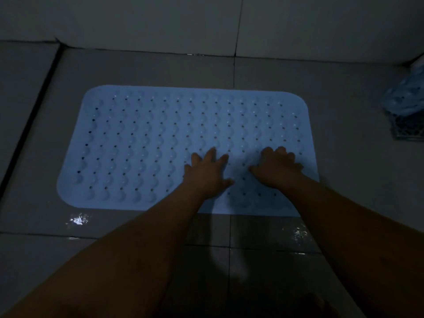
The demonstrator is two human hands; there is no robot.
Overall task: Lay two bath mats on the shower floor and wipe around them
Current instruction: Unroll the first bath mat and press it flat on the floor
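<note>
Head view, dim light: one pale blue bath mat (160,145) lies flat on the grey tiled floor (344,88), near the wall (160,19). Two bare hands rest on its right half — left hand (207,173) flat with fingers spread, right hand (276,167) palm-down with fingers curled, neither holding anything. One crumpled blue bundle (406,97) sits at the right edge over a floor drain (407,130); wet patches glint on the nearer tiles.

Mat: pale blue bath mat (146,148), rectangular, with rounded corners, lying flat.
Surface: showing rows of small drain holes between wavy raised bumps.
Placement: lying on the grey tiled shower floor (344,92), long side running parallel to the far wall, just short of it.
Second mat: crumpled blue bundle (406,97) sitting at the far right edge, well apart from the flat one; details unclear.
</note>
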